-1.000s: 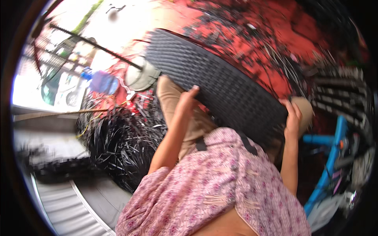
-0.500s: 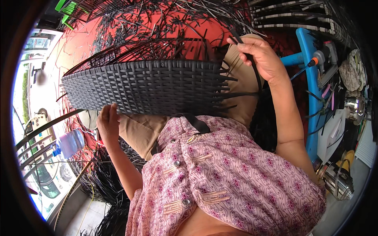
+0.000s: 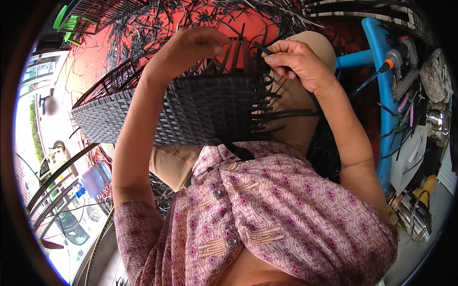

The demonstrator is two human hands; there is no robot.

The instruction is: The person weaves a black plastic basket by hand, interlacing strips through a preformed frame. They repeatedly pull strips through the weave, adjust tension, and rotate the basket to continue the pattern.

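Across my lap lies a black woven piece, its flat strips in a tight over-and-under weave, with loose strip ends sticking out at its right side. My right hand is closed in a pinch on a flat black strip by the upper right corner of the weave. My left hand reaches over the top edge, above the thin upright bars inside. Its thumb and forefinger are apart, with nothing seen between them; the other fingers are partly hidden.
Cut black strips litter the red floor. At the right stands a blue plastic stool with a power tool on it. A shiny metal pot is near it. A clear water bottle lies at the left.
My left hand has left the lower left edge of the weave and come up over its top. My right hand has moved slightly down and left with the strip.
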